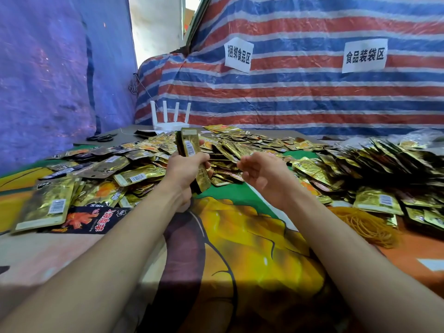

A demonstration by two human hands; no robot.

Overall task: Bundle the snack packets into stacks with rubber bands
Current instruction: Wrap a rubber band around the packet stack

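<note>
My left hand (186, 170) grips an upright stack of gold snack packets (189, 145) above the table's middle. A thin rubber band (223, 159) is stretched from the stack to my right hand (260, 173), whose curled fingers pull it to the right. Loose gold and dark packets (134, 169) lie heaped across the table behind and to the left. Banded stacks (374, 162) are piled at the right.
A heap of yellow rubber bands (367, 227) lies at the right, near my right forearm. Black scissors (101, 138) and a white router (168, 121) sit at the far left of the table. A striped tarp (312, 97) with two paper signs hangs behind. Printed cloth (240, 236) covers the near table.
</note>
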